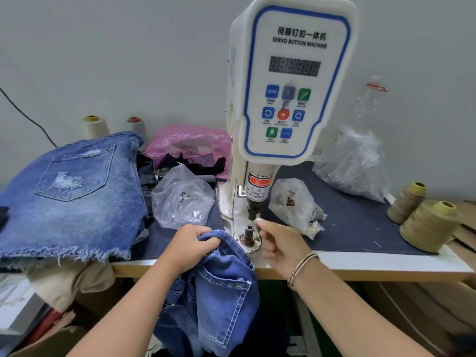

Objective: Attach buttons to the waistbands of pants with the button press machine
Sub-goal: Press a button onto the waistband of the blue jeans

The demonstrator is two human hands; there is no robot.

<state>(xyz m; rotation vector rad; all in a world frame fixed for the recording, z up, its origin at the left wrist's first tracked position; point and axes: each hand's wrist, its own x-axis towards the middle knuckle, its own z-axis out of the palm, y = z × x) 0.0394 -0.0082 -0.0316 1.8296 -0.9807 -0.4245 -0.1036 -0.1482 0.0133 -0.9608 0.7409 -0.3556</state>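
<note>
At the far left a stack of light denim shorts (69, 191) lies on the table (386, 264), probably either waiting or finished, though which cannot be told. Just right of it sits a clear bag of metal button parts (181, 199), with a pink bag (190, 143) behind it. The left hand (189, 247) grips the waistband of the darker jeans (216, 287), its fingers curled over a bunched fold of denim at the table edge, while the rest of the garment hangs below the tabletop. That waistband sits just beside the lower die (249, 231) of the button press machine (288, 81), touching or nearly touching its base plate but not yet laid over the post. The step in hand looks like loading: the right hand (280, 244) is at the die, fingers loosely curled with the forefinger and thumb drawn toward each other next to the post and under the upper punch (253, 210), as though setting or having set a small part; motion blur hides whether anything is pinched there, so I cannot tell. Next, the waistband must be slid flat over the die at the button position, and the fingers must be clear of the punch before the press is triggered. Further right lie another bag of fittings (296, 204), a larger clear bag (353, 163) and thread cones (427, 225).
</note>
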